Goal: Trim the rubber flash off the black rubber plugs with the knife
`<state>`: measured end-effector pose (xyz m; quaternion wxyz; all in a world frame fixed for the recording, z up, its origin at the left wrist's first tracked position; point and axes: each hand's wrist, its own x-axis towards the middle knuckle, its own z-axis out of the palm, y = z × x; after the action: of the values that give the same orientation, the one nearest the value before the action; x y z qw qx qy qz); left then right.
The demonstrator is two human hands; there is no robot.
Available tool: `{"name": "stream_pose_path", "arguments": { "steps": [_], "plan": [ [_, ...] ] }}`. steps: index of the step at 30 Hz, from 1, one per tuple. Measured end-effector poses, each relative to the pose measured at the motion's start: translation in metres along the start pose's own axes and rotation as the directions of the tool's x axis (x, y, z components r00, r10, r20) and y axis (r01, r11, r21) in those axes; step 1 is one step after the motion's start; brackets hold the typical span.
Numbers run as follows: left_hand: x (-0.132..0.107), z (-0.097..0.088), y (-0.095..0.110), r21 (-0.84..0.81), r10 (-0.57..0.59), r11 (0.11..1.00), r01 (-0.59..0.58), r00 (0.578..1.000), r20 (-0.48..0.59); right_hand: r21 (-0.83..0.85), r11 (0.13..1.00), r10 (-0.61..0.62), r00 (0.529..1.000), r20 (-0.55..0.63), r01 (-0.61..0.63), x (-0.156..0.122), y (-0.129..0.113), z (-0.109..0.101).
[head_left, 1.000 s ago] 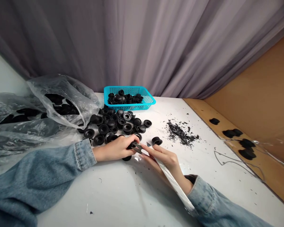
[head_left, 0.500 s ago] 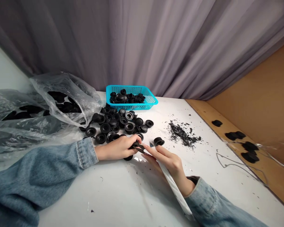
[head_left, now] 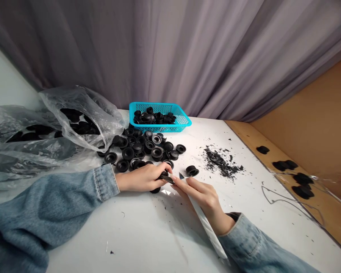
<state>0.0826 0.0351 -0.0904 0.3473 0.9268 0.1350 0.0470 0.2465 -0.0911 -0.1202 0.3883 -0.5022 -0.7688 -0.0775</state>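
Pinched in the fingers of my left hand [head_left: 147, 176] is a black ribbed plug [head_left: 164, 174], partly covered by the fingers. My right hand [head_left: 206, 197] is closed around a long white-wrapped knife [head_left: 208, 227], whose small slanted blade tip shows above the index finger. A thin dark piece [head_left: 168, 179] spans the gap between the plug and my right fingertips; whether it is rubber or metal I cannot tell. One loose plug [head_left: 192, 171] lies just beyond my right hand, and another plug [head_left: 155, 190] is partly hidden under my left.
Behind my left hand spreads a pile of black plugs [head_left: 138, 148]. A blue basket [head_left: 182, 123] holds more. At left slumps a clear plastic bag [head_left: 102, 113] of black parts. Black shavings [head_left: 223, 163] litter the white table [head_left: 147, 235]; a bent wire [head_left: 272, 199] and black pieces [head_left: 302, 191] lie right.
The thin dark piece between my hands looked like two spread prongs and now appears as one narrow shape. The whole view has shifted slightly; both hands keep their hold.
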Motion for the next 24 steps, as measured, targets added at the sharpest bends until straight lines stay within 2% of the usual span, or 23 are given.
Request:
{"name": "stream_pose_path", "arguments": {
  "steps": [6, 9, 12, 15, 17, 24],
  "plan": [
    [0.0010, -0.0003, -0.0027, -0.020, 0.018, 1.000, -0.018, 1.000, 0.002, -0.025, 0.998, -0.055, 0.997, 0.062, 0.057, 0.0019, 0.0007, -0.0052],
    [0.0008, -0.0010, -0.0023, -0.033, 0.030, 0.999, -0.030, 1.000, 0.000, 0.010, 0.996, -0.092, 0.994, 0.054, 0.092, 0.0021, 0.0026, -0.0055],
    [-0.0001, -0.0026, -0.0004, -0.037, 0.025, 0.999, -0.025, 1.000, 0.000, 0.035, 0.995, -0.091, 0.996, -0.019, 0.091, 0.0019, 0.0041, -0.0035],
    [-0.0009, -0.0041, 0.0016, -0.044, 0.008, 0.999, -0.007, 1.000, 0.005, -0.020, 0.998, -0.054, 0.986, -0.155, 0.051, 0.0021, 0.0038, -0.0022],
    [-0.0010, -0.0044, 0.0022, -0.049, -0.004, 0.999, 0.005, 1.000, 0.014, -0.048, 0.998, -0.044, 0.980, -0.195, 0.035, 0.0025, 0.0024, -0.0027],
    [-0.0008, -0.0022, 0.0011, -0.069, -0.021, 0.997, 0.022, 1.000, 0.015, 0.041, 0.996, -0.080, 0.996, -0.047, 0.082, 0.0049, -0.0022, -0.0057]
  ]
}}
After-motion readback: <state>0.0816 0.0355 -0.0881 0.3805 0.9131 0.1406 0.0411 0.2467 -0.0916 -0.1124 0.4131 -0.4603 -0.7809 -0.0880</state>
